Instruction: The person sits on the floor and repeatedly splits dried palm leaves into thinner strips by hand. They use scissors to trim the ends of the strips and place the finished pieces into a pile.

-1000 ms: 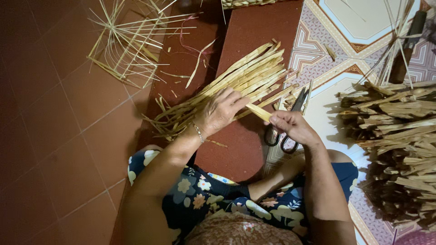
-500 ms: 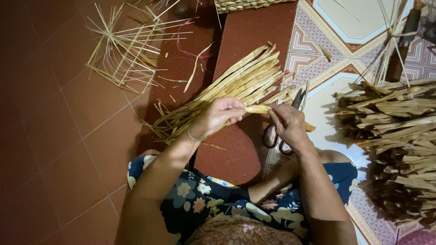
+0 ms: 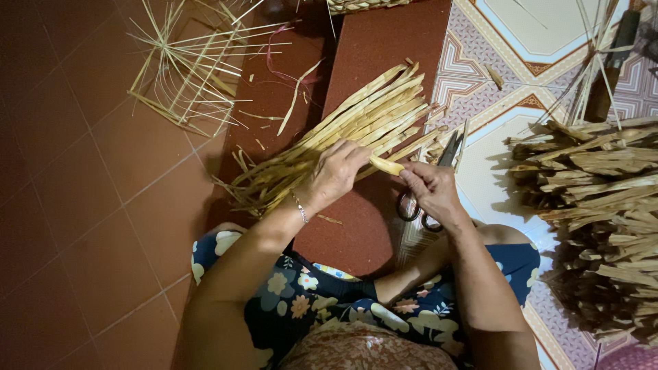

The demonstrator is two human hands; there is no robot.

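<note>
The person sits on the floor in a flowered blue garment (image 3: 301, 301). The left hand (image 3: 334, 175) and right hand (image 3: 430, 190) pinch between their fingers the two ends of one flat, pale straw strip (image 3: 386, 165). Black-handled scissors (image 3: 428, 185) lie under the right hand. Beyond spreads a fan of long dry strips (image 3: 349, 130) on a reddish-brown mat (image 3: 384, 48). A rough heap of leaves (image 3: 589, 205) sits right; thin splints (image 3: 192, 62) lie far left on red tile.
</note>
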